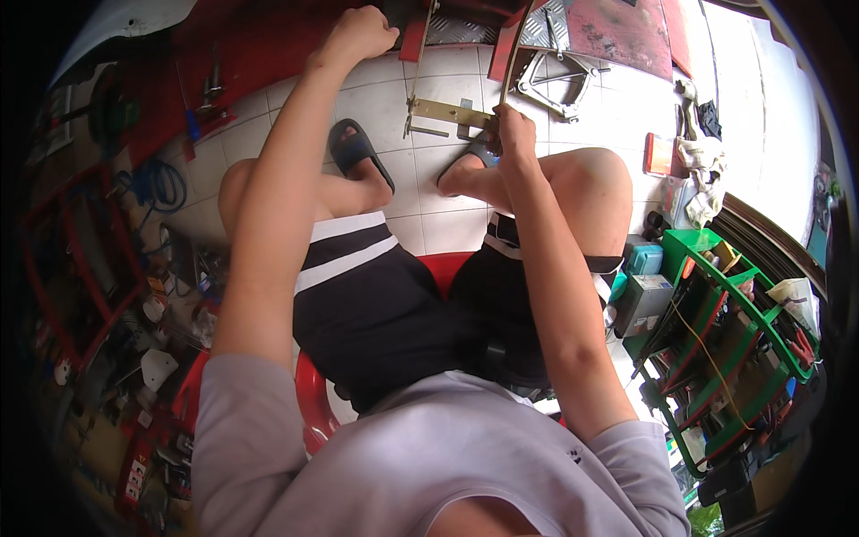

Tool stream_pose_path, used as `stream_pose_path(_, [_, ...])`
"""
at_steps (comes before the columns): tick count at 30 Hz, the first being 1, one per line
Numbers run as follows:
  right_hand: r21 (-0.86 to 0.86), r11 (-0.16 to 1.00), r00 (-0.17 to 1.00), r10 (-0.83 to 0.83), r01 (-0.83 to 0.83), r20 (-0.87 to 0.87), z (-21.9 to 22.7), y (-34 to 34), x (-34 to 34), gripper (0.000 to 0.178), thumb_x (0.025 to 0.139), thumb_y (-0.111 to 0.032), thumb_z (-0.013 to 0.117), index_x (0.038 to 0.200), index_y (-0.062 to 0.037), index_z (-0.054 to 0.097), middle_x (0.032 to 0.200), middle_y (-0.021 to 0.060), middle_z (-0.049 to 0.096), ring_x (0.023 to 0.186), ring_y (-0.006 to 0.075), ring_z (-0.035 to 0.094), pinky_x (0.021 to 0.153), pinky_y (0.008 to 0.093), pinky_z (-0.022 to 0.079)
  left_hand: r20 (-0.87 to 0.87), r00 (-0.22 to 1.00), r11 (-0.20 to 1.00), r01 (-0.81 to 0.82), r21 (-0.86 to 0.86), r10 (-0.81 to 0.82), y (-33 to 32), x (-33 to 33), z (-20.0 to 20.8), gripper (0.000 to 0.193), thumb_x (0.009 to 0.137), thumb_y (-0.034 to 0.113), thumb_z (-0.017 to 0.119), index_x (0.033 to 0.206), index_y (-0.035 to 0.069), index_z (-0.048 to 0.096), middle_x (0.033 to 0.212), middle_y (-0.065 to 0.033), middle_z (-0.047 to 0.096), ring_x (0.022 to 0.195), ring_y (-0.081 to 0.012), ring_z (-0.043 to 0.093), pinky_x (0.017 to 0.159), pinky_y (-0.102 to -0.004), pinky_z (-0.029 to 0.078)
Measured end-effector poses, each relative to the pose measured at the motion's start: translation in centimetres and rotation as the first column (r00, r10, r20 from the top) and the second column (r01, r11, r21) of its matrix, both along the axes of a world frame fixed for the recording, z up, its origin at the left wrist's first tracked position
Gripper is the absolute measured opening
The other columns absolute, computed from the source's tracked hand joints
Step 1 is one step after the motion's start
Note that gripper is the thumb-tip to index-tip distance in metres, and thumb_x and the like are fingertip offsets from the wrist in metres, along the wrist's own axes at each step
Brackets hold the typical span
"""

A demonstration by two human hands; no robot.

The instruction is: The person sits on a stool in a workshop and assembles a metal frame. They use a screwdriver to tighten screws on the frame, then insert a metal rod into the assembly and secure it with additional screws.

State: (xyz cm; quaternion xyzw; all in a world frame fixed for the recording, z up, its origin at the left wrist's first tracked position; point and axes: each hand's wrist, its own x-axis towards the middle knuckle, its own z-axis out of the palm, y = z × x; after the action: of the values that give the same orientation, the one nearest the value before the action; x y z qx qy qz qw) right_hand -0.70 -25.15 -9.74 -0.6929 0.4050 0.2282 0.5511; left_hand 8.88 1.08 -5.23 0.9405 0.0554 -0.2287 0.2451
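Observation:
My right hand (516, 134) is closed round the near right corner of a narrow brass-coloured metal frame (436, 111). Two long bars of this frame run away from me, joined by a flat crosspiece at the near end. Above the tiled floor, in front of my knees, that near end hangs between my feet. My left hand (360, 34) reaches far forward beside a red platform (268, 49), left of the frame. Its fingers are curled in, and whatever they hold is hidden. On the tiles right of the frame lies a silver metal bracket (559, 87).
Treaded metal plate (548, 29) covers part of the red platform. A green tool rack (693, 242) stands at my right, near a grey box (646, 302) and rags (702, 174). A coiled blue hose (159, 185) and cluttered parts lie left. I sit on a red stool (315, 403).

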Motion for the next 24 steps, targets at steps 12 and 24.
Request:
stream_pose_path(12, [0.287,0.927,0.967,0.208,-0.243,0.149,17.2,-2.4,0.7,0.027,0.094,-0.029,0.049,0.1,-0.0039,0.058,0.075,0.0025,0.054,0.063,0.0118,0.054,0.059,0.0324,0.053,-0.541,0.741,0.402,-0.67,-0.623,0.396,-4.0,-3.5,4.7,0.059,0.097,0.049,0.039,0.119,-0.005,0.052,0.096,-0.0178,0.065,0.077,-0.0267,0.07,0.073,-0.0395,0.057])
stream_pose_path(24, [0.059,0.757,0.738,0.612,-0.65,0.283,22.0,-2.8,5.2,0.038,0.096,-0.022,0.046,0.124,0.0031,0.051,0.085,0.0084,0.059,0.07,0.0151,0.058,0.062,0.0295,0.054,-0.749,0.645,-0.493,-0.606,-0.624,0.155,-8.8,-8.0,8.5,0.058,0.096,0.046,0.035,0.104,-0.006,0.058,0.098,-0.0213,0.065,0.098,-0.035,0.064,0.091,-0.043,0.052])
